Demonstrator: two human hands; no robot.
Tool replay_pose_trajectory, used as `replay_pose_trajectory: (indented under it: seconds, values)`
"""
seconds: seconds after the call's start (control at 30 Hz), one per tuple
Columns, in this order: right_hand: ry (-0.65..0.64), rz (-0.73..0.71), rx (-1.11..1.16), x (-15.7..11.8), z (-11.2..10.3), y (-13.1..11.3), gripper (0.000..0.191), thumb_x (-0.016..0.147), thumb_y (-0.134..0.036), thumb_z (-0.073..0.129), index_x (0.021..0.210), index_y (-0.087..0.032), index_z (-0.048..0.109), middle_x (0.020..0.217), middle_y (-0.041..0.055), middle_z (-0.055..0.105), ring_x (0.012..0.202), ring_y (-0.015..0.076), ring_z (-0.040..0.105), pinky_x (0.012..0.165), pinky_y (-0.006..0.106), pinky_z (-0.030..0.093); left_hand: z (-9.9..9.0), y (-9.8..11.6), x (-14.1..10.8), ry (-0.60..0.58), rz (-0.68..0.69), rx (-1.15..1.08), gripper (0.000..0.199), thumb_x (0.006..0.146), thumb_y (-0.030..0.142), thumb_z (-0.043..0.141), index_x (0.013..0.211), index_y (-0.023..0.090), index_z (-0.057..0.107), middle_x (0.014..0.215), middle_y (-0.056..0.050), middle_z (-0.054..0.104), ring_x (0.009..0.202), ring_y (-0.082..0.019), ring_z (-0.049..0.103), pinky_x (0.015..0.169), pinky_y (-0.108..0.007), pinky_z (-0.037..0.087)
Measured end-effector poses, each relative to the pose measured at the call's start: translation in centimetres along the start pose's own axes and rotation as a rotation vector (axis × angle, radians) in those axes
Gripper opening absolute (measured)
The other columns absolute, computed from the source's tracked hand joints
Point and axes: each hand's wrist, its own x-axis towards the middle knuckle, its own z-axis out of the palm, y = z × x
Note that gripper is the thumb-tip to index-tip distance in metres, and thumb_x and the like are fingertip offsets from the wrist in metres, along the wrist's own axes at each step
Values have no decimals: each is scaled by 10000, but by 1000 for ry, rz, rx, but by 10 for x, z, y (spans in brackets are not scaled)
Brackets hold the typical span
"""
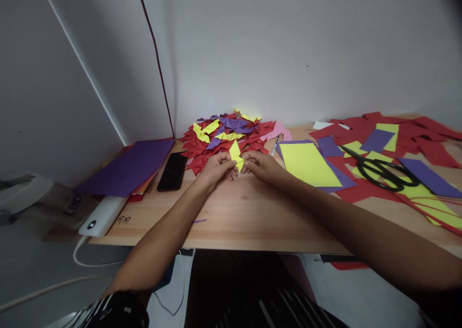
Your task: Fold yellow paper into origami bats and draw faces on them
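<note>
Beyond a striped sleeve (121,311), left fingers (227,165) and right fingers (253,157), nearly closed, pinch the folded yellow paper (235,153) between them.

Yellow folded paper (235,154) w/ purple sheet (132,167)

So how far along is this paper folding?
Looks done: the heap of folded paper pieces by the wall. In hand: a partly shaped yellow paper piece between the left hand and right hand. Probably left: flat paper at right, including the yellow sheet and loose red pieces; how much will be used, I can't tell.
</note>
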Motion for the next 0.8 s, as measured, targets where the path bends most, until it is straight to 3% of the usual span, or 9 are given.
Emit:
replay_pose_trajectory:
  seconds: [0.17,0.4,0.63,0.8]
  values:
    - [26,7,-12,-1,1,-4,139,838,-322,543,831,-190,587,767,22,696,721,159,634,694,285,462,-1,-3,3,118,63,-92,250,681,235,712,681,142,480,614,-38,664,513,-114,629,477,-193,484]
    - [13,49,25,0,1,-3,186,808,-372,586,782,-188,581,751,27,695,684,157,616,626,269,440,3,-5,3,133,136,-64,235,656,240,749,718,115,559,652,-45,667,583,-125,650,561,-232,533]
    - [17,87,139,0,-1,-4,97,772,-282,598,780,-190,565,757,29,695,718,156,631,675,275,466,1,-4,3,138,122,-83,218,639,201,737,773,103,595,678,-40,664,573,-122,639,541,-236,537]
    - [90,113,157,1,-3,-5,166,810,-340,565,744,-187,560,741,37,683,674,142,610,673,279,480,-3,3,3,236,38,-123,111,694,142,649,709,115,542,626,-42,651,521,-111,617,489,-214,509]
